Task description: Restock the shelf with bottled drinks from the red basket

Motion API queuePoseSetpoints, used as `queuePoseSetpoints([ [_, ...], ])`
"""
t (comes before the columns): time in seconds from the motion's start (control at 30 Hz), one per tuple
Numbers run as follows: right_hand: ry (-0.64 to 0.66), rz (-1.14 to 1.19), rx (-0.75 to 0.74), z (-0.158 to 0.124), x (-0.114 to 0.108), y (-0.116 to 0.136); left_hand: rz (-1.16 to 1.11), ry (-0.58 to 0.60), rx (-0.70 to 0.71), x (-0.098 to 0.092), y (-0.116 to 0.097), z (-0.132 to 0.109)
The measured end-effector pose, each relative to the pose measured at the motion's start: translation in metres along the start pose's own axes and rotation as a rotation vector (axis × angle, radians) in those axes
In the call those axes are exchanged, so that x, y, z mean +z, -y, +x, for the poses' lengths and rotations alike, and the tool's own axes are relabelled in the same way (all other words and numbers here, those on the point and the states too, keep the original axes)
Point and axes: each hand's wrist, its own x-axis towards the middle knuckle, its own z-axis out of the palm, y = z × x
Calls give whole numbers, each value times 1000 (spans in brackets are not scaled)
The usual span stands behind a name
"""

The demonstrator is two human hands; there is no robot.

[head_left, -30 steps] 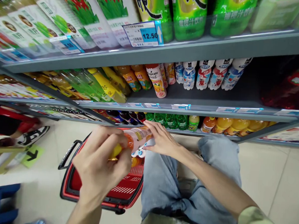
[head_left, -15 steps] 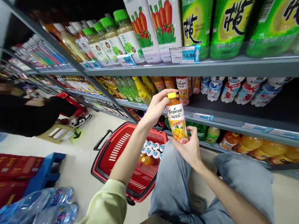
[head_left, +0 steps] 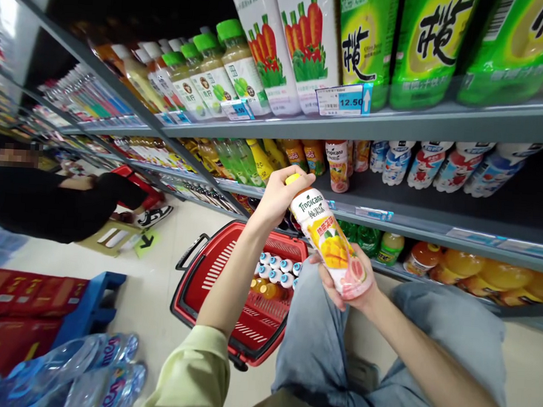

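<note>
A Tropicana juice bottle [head_left: 327, 234] with a yellow cap and a mango label lies tilted between my hands, its base toward my lower right. My left hand [head_left: 278, 195] grips it around the cap and neck. Near the base, my right hand [head_left: 356, 284] holds it from beneath, some fingers hidden behind the bottle. Below my left forearm stands a red shopping basket [head_left: 217, 273], with white-capped small bottles [head_left: 275, 264] and orange drink bottles [head_left: 267, 288] inside. On the middle shelf behind, another Tropicana bottle [head_left: 337, 164] stands upright.
The shelf edge [head_left: 389, 225] runs just beyond my hands, with a price tag [head_left: 344, 100] above. Blue-and-white yogurt drinks [head_left: 430, 166] stand right. A seated person [head_left: 30, 191] is at left. A blue pallet [head_left: 91, 303] and water bottles [head_left: 102, 383] lie lower left.
The juice bottle has tilted further and come closer to me, base swinging right and down. My left hand now covers more of its cap, and my right hand has moved lower.
</note>
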Motion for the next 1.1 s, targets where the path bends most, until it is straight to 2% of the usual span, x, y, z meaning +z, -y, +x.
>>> queuePoseSetpoints([
  [0.13, -80, -147, 28, -4, 0, 2, 12, 5, 5, -1, 0, -1],
  [0.2, -94, -144, -39, -1, 1, 1, 8, 14, 17, -1, 1, 0],
  [0.27, -162, -136, -181, 3, 2, -2, 25, 18, 41, 0, 3, 2],
  [0.37, -323, -289, -444, 7, 5, -6, 99, 10, 101, 0, 6, 5],
  [0.47, -563, -698, -620, 8, 7, -10, 210, 9, 154, 0, 7, 4],
  [0.57, -858, -1010, -679, 9, 5, -13, 323, -9, 194, 0, 9, 1],
  [0.7, -1052, -1111, -728, 16, -2, -16, 353, -20, 174, -1, 11, -3],
  [0.87, -1137, -1205, -800, 23, -11, -21, 451, -4, 136, -7, 12, -16],
  [0.97, -1118, -1240, -808, 26, -14, -27, 510, -24, 121, -14, 13, -26],
  [1.1, -1051, -1266, -772, 35, -18, -33, 593, -112, 164, -21, 15, -41],
])
